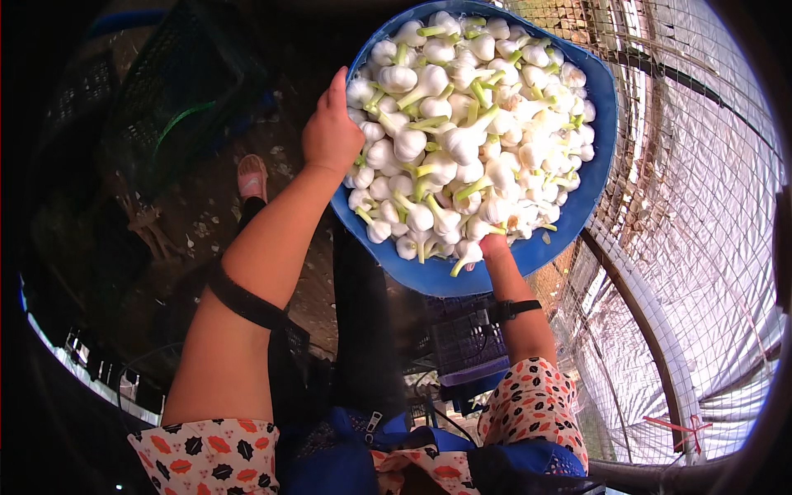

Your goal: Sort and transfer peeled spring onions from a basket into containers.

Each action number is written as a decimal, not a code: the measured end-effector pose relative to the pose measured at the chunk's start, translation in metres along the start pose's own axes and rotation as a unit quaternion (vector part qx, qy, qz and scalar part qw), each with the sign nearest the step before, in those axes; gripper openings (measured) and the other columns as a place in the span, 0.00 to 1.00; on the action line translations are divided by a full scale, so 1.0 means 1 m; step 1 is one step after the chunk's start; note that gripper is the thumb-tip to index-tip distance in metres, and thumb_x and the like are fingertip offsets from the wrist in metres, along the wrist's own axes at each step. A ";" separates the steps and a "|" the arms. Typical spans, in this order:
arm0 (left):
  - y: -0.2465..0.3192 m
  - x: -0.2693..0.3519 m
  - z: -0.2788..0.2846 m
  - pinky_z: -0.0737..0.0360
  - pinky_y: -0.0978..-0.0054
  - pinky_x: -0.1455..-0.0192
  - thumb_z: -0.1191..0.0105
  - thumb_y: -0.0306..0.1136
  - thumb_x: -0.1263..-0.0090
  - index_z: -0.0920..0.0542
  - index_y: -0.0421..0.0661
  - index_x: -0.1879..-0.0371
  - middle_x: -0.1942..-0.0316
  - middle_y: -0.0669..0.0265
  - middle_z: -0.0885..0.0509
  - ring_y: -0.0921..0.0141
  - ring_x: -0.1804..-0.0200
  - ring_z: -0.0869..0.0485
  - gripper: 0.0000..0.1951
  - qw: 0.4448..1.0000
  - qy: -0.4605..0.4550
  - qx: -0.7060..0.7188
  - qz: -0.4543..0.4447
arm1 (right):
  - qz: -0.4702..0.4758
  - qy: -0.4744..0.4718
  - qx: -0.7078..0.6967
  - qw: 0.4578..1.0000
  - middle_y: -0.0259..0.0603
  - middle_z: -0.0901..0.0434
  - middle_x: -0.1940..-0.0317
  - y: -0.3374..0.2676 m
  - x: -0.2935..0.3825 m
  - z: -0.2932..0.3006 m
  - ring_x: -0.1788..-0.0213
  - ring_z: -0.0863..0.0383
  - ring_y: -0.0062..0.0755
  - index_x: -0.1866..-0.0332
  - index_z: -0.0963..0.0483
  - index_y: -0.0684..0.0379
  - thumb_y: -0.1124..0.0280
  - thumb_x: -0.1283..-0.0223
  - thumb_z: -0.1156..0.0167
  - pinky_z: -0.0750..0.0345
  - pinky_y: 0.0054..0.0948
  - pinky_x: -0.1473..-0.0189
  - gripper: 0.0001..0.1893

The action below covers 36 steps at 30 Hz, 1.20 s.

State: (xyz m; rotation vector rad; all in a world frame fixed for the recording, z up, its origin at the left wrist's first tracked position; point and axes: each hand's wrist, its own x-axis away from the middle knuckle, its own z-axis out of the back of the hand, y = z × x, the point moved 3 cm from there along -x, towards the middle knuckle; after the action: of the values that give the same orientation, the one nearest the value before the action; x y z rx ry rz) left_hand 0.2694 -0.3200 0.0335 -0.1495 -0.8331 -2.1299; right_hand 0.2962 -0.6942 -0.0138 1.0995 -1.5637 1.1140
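Before me is a round blue plastic tub (421,279), heaped with white garlic bulbs (461,145) that have short trimmed green stems. My left hand (334,127) grips the tub at its left rim; some of its fingers are hidden behind the edge. At the tub's near side, my right hand (494,244) reaches in over the rim. Bulbs cover most of that hand, and only the wrist and a bit of finger show, so its hold cannot be made out.
Wire mesh (699,124) with silvery sheeting behind it runs along the right, with a curved pole (649,309) in front. A purple crate (473,352) stands below the tub. Dark netting (179,93) hangs or lies at upper left. A foot in a pink sandal (252,176) rests on the littered floor.
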 end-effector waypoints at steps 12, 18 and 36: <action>0.003 -0.001 -0.003 0.22 0.59 0.56 0.49 0.26 0.48 0.44 0.60 0.35 0.45 0.56 0.27 0.52 0.54 0.21 0.37 1.000 -0.002 -0.009 0.006 | 0.065 0.017 0.036 0.997 0.35 0.26 0.47 0.018 0.068 -0.008 0.51 0.24 0.31 0.40 0.36 0.51 0.49 0.36 0.54 0.23 0.31 0.53 0.25; 0.004 0.000 0.000 0.22 0.59 0.55 0.50 0.27 0.48 0.44 0.60 0.35 0.44 0.57 0.28 0.53 0.54 0.21 0.36 1.000 -0.008 0.009 0.013 | 0.116 -0.004 0.027 0.993 0.37 0.29 0.44 0.037 0.071 -0.021 0.46 0.26 0.35 0.38 0.38 0.53 0.47 0.38 0.52 0.26 0.37 0.47 0.28; 0.050 0.105 0.055 0.36 0.65 0.35 0.52 0.28 0.40 0.41 0.46 0.34 0.36 0.50 0.38 0.53 0.35 0.37 0.31 0.908 -0.177 0.336 -0.179 | 0.152 -0.027 0.032 0.988 0.34 0.28 0.71 0.058 0.115 -0.055 0.86 0.37 0.27 0.54 0.35 0.52 0.48 0.38 0.53 0.39 0.23 0.84 0.19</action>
State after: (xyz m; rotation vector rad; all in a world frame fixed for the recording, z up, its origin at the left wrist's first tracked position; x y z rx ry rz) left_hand 0.2284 -0.3773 0.1406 -0.0163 -1.8848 -2.0313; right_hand 0.2261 -0.6474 0.0984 0.9612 -1.7915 1.3532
